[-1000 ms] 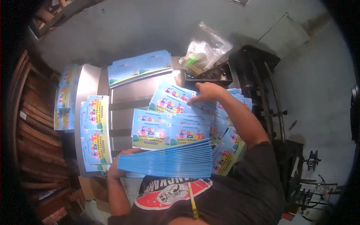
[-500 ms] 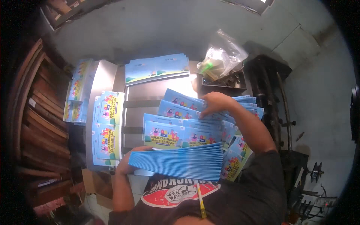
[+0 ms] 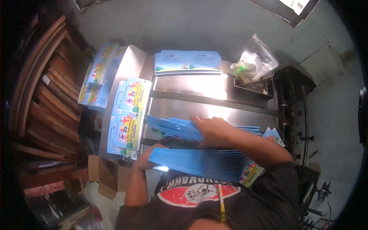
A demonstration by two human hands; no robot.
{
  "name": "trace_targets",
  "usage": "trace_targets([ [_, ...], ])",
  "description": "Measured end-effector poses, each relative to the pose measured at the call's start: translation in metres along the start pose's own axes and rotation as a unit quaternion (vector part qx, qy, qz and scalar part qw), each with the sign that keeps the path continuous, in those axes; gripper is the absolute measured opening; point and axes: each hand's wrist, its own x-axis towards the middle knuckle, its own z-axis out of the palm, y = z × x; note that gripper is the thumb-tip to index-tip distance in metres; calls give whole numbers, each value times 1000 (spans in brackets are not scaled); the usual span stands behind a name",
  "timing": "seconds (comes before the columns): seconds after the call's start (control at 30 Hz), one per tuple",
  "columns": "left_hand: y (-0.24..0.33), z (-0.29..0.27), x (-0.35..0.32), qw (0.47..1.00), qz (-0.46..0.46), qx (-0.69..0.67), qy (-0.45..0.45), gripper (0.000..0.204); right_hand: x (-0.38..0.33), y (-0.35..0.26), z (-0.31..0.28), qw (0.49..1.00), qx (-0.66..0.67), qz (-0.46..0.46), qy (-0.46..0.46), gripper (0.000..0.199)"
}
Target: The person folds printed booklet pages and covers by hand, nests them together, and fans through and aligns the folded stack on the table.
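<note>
My right hand [image 3: 214, 131] grips a bundle of blue printed card sheets [image 3: 174, 126] over the metal table, thumb at its upper edge. The sheets stand tilted, so mostly their edges show. Nearer my body lies a thick fanned stack of the same sheets [image 3: 199, 163], its many edges facing me. My left hand [image 3: 145, 158] holds the left end of this stack, and its fingers are largely hidden behind it. More printed sheets [image 3: 253, 172] show under my right forearm.
At the left of the metal table [image 3: 180, 85] lies a pile of printed sheets [image 3: 128, 117], with another stack [image 3: 97, 76] beyond it. Blue sheets [image 3: 188, 61] lie at the back. A dark tray [image 3: 257, 90] holds a plastic bag [image 3: 264, 57]. Black machinery [image 3: 285, 111] borders the right; a cardboard box [image 3: 103, 174] stands lower left.
My right hand has drawn the spread sheets toward me and tipped them up into a closer bundle, baring more of the table. The whole view has shifted, with things appearing further right.
</note>
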Motion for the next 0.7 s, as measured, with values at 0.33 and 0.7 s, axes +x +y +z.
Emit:
trace_targets([
  [0.33,2,2,-20,999,48,17,-8,53,-21,-41,6,991,-73,-32,105,32],
  [0.7,-16,-47,-67,941,-157,-299,34,96,-19,-41,49,997,10,-78,-11,34],
])
